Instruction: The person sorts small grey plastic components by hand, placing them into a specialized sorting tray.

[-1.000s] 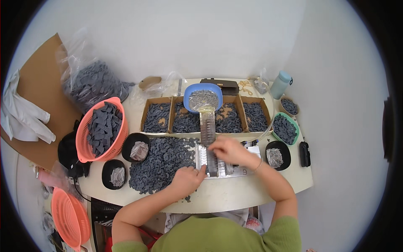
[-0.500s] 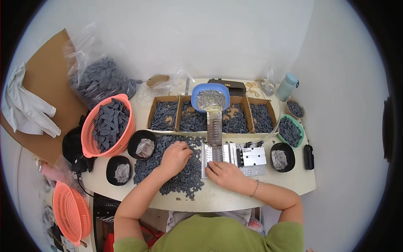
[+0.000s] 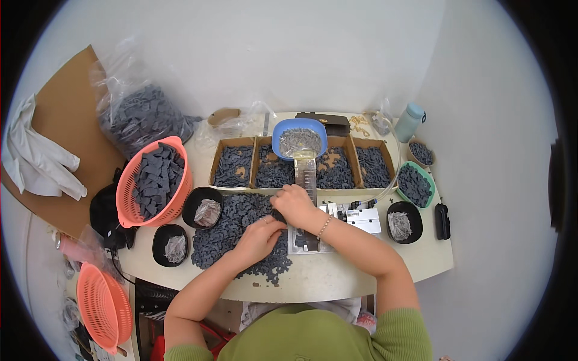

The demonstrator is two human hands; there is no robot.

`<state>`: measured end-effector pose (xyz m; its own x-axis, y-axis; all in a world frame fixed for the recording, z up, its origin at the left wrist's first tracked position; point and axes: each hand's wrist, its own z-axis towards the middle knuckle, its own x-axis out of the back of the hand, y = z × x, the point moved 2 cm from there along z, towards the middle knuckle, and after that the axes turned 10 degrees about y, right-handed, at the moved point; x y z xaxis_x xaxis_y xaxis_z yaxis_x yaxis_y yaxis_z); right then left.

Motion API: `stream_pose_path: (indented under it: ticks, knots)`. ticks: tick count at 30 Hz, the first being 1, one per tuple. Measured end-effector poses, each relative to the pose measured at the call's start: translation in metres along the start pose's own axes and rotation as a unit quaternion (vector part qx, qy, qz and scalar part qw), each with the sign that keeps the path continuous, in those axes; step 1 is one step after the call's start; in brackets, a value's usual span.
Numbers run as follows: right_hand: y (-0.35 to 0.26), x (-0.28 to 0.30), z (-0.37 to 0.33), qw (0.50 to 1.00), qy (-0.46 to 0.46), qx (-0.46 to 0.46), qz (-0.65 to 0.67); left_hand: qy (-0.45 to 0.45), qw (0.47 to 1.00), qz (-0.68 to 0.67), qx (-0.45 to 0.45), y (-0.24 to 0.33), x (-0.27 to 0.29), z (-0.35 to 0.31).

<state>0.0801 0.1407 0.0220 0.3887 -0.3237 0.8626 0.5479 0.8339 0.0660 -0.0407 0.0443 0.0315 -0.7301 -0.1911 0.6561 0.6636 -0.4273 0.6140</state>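
My left hand (image 3: 260,240) rests over the right side of a pile of small dark grey pieces (image 3: 223,231), its fingers drawn together toward the metal fixture's left edge. Whatever those fingers hold is too small to make out. Just above it, my right hand (image 3: 295,207) reaches across the metal fixture (image 3: 313,248) with fingers curled down at the pile's upper right. A dark bit shows by its fingertips, but its kind is unclear. A clear ribbed chute (image 3: 306,174) runs from a blue bowl of thin silvery pins (image 3: 301,122) down to the fixture; my right hand partly covers it.
Behind the pile stand divided cardboard trays (image 3: 253,159) of grey pieces. Black bowls of pins (image 3: 194,218) flank the work area. To the left is a coral basket (image 3: 126,198) of grey strips; at right, a green bowl (image 3: 430,180) and a blue bottle (image 3: 410,122).
My right hand has moved left and up from the fixture to the pile's edge. The left hand has shifted slightly down, and the two hands are now close together.
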Motion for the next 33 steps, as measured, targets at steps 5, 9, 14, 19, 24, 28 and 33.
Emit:
stream_pose_path:
  ticks: [5, 9, 14, 19, 24, 28, 33]
  knots:
    - [0.015, 0.033, -0.016, 0.955, -0.002, -0.145, 0.259, 0.026, 0.995, 0.036, -0.092, 0.015, -0.019, 0.007]
    - [0.025, 0.053, -0.053, 0.948, -0.011, -0.166, 0.273, 0.072, 0.993, 0.014, -0.090, 0.008, -0.022, 0.012]
    - [0.001, 0.056, -0.079, 0.967, -0.021, -0.126, 0.222, 0.084, 0.996, -0.033, 0.001, 0.001, -0.014, 0.009]
    - [-0.016, 0.052, -0.074, 0.989, 0.011, -0.076, 0.128, 0.092, 0.995, -0.035, 0.006, 0.000, -0.011, 0.004]
    - [-0.012, 0.056, -0.075, 0.995, -0.015, -0.023, 0.092, 0.096, 0.994, -0.045, 0.016, 0.000, -0.007, 0.000]
    - [-0.003, 0.057, -0.085, 0.980, 0.034, 0.003, 0.194, 0.085, 0.995, -0.054, 0.023, -0.002, -0.009, -0.002]
    - [-0.018, 0.061, -0.089, 0.992, 0.056, 0.091, 0.071, 0.079, 0.995, -0.056, 0.017, 0.000, -0.014, 0.002]
